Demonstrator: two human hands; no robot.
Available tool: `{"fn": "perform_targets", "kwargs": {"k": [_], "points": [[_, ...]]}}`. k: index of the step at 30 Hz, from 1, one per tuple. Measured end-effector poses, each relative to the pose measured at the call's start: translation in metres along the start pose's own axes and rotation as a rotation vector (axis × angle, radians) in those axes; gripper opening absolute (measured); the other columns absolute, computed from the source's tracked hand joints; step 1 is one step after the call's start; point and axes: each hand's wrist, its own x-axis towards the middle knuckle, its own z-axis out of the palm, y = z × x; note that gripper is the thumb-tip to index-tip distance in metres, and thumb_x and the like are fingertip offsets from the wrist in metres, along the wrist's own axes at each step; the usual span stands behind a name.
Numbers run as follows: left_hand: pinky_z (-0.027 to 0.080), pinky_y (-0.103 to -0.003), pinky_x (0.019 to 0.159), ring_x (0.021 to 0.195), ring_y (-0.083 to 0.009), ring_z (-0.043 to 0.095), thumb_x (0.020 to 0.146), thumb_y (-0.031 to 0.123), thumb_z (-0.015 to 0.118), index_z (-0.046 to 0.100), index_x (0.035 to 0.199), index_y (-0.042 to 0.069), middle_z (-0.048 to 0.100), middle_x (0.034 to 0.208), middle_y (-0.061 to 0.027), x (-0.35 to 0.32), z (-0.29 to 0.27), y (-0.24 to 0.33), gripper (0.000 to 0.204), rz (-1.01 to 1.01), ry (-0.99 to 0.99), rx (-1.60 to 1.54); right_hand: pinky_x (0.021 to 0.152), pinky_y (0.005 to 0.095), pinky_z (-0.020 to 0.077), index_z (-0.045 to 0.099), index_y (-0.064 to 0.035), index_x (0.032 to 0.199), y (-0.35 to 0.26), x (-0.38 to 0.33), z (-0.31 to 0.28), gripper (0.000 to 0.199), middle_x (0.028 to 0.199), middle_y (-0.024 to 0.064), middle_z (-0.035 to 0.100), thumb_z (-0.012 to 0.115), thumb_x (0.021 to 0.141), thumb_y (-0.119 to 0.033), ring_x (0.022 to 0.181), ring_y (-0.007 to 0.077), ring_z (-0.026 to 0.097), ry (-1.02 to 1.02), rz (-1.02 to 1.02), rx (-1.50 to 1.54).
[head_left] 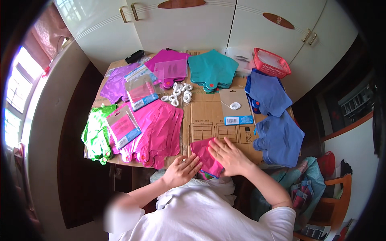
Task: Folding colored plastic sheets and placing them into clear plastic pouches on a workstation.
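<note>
At the near edge of the cardboard-covered table lies a folded pink foil piece (206, 156), which looks like a flat uninflated balloon. My left hand (183, 170) rests flat against its left side, fingers stretched out. From the right, my right hand (230, 156) presses on it with flat, spread fingers. Beyond it sits a clear packet with a blue label (238, 119), a small coil of white string (235, 105) on top. A pile of pink foil balloons (163, 126) spreads to the left of my hands, with a similar packet (124, 127) on it.
Blue foil stacks (281, 140) line the right edge. Farther back are teal foils (213, 68), white string coils (175, 96), purple foils (116, 84) and a red basket (277, 69). Green foils (96, 134) lie far left. A wooden chair (335, 205) stands right; white cabinets (185, 28) rise behind.
</note>
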Motion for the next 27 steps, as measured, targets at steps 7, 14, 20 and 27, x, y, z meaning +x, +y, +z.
{"fn": "perform_targets", "kwargs": {"k": [7,14,20,27], "points": [[0.049,-0.030,0.069,0.086,-0.0167,0.070,0.073,0.003,0.070,0.072,0.097,0.009,0.073,0.089,-0.0031,0.004,-0.001,0.004,0.025,-0.152,0.309,-0.398,0.095,0.0393,0.0483,0.067,-0.0084,0.109,-0.012,-0.021,0.028,0.038,0.110,0.0104,0.067,0.068,0.071,-0.008,0.107,0.0236,0.063,0.666,-0.022,0.471],[0.043,-0.021,0.051,0.060,-0.0016,0.054,0.082,0.009,0.075,0.072,0.091,-0.001,0.066,0.068,0.0008,0.023,-0.014,-0.032,0.014,-0.828,0.204,-1.391,0.046,0.0335,0.0383,0.066,0.0021,0.088,-0.016,-0.001,-0.031,0.016,0.059,0.0113,0.056,0.066,0.088,-0.014,0.049,0.0170,0.052,0.682,0.371,1.037],[0.046,-0.018,0.059,0.067,-0.0022,0.055,0.087,0.005,0.069,0.071,0.094,-0.004,0.066,0.078,0.0014,0.029,-0.021,-0.047,0.012,-0.855,0.247,-1.548,0.060,0.0224,0.0437,0.067,0.0031,0.092,-0.002,0.011,-0.013,0.024,0.075,-0.0002,0.063,0.061,0.094,-0.020,0.068,0.0042,0.053,0.549,0.249,1.688],[0.050,-0.019,0.062,0.070,-0.0033,0.059,0.087,0.004,0.068,0.071,0.095,-0.004,0.068,0.080,-0.0006,0.027,-0.019,-0.049,0.011,-0.834,0.233,-1.545,0.072,0.0220,0.0487,0.067,0.0040,0.107,-0.002,0.014,-0.011,0.020,0.093,0.0023,0.069,0.057,0.094,-0.008,0.080,0.0055,0.060,0.545,0.286,1.759]]}}
